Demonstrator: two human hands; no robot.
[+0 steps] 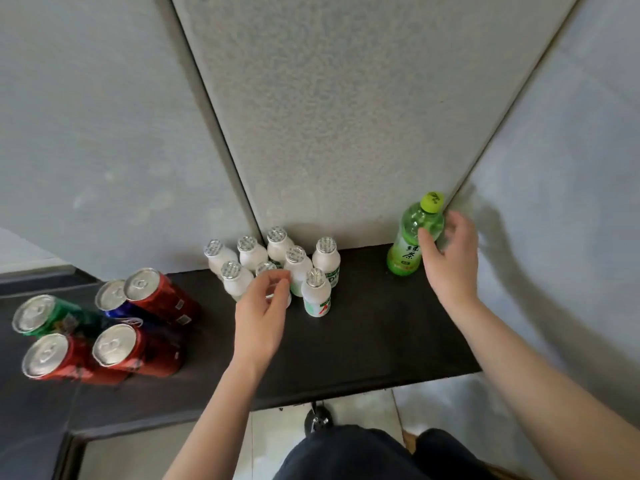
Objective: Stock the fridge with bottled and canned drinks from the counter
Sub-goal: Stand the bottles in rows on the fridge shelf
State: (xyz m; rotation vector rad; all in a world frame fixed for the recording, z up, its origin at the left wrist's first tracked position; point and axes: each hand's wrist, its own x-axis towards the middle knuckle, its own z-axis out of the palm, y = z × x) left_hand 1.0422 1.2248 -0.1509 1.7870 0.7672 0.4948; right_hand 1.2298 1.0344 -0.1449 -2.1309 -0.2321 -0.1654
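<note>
Black counter (363,327) below grey wall panels (346,116); left hand (261,317) around a white bottle (266,267), right hand (450,261) around green bottle (410,237).

Wall (86,116) pale grey, smooth, on L & R. Centre panel (329,98) rougher, speckled, w/ a dark seam (221,133) each side; the seams close in toward the bottom. Surface (374,323) matte black, butts against the wall. At lower L it borders a dark frame (69,455). Pale ledge (27,251) at far L. Floor (363,407) below front edge: light glossy tiles, dark grout. Soft shadow (495,230) on R wall; light diffuse.
</note>
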